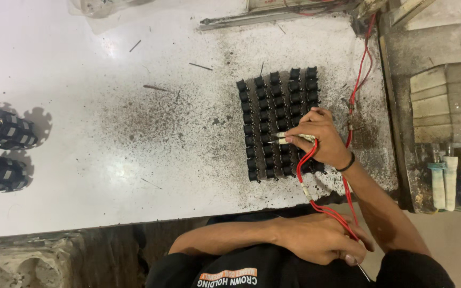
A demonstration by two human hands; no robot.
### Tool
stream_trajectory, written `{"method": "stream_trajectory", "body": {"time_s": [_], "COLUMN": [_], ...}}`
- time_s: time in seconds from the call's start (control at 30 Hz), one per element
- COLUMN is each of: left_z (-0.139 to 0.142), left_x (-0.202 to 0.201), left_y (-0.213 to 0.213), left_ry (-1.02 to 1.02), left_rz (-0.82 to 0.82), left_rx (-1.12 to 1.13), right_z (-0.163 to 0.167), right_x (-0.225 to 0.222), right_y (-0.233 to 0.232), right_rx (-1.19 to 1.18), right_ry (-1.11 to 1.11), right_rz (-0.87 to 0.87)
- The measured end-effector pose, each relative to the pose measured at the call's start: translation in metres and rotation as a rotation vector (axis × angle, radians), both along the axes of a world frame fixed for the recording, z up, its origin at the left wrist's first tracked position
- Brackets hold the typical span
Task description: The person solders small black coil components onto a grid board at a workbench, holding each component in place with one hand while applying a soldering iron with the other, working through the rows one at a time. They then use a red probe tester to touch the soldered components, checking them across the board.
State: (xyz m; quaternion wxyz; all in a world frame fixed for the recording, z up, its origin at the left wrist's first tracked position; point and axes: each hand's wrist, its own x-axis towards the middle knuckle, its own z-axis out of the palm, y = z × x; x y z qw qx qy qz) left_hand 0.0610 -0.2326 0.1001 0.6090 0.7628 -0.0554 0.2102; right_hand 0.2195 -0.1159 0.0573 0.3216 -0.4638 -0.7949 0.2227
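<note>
Two hands are working at a white, grimy bench (108,160). Right hand (320,140) is pinching two probes (293,138) on red wires (308,170), touching their tips to a grid of black parts (273,106) lying mid-bench. Left hand (321,240) is resting curled by the body, touching the wires.

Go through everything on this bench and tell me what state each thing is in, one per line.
Right hand: gripping a probe, tip on the grid.
Left hand: resting at the table edge, holding red wire.
Black components: upright in rows.
Red wire: slack, trailing.
Table: speckled with dark debris.
Two toothed black parts: lying untouched.
</note>
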Motion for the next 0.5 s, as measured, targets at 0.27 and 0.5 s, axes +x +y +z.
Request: {"method": "stream_trajectory", "body": {"time_s": [0.27,0.5], "left_z": [-0.003,0.000], "left_x": [0.002,0.001], "left_y": [-0.006,-0.003], "left_ry": [-0.008,-0.004], "left_rz": [-0.011,0.000], "left_rx": [0.019,0.049], "right_z": [0.023,-0.002], "right_x": [0.012,0.003], "right_y": [-0.031,-0.031], "right_rx": [-0.012,-0.045], "right_ry": [0.005,0.046], "right_rz": [0.025,-0.011]}}
